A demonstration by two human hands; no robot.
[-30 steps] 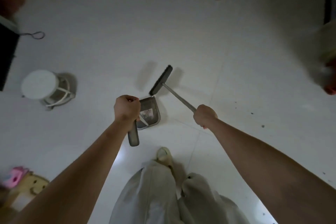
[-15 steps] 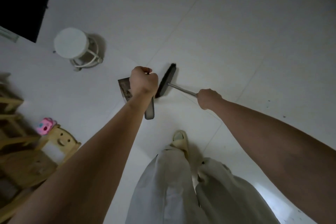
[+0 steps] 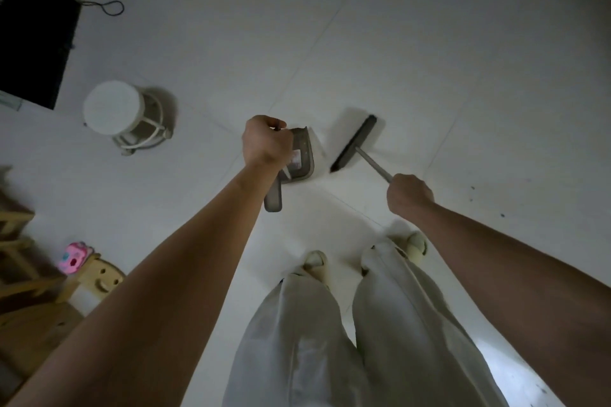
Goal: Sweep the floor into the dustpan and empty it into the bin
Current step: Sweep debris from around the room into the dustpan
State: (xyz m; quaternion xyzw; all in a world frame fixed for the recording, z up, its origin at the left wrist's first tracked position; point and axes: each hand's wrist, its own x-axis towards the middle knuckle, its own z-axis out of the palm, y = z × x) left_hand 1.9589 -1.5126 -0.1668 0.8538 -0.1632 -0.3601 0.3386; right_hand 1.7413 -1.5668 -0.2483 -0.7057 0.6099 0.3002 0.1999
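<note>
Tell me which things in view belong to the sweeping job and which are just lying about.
Job:
left hand holding the dustpan
right hand holding the broom
dark specks on the floor

Lying about:
white stool
pink toy
wooden furniture
black cord loop

No bin is clearly visible.
</note>
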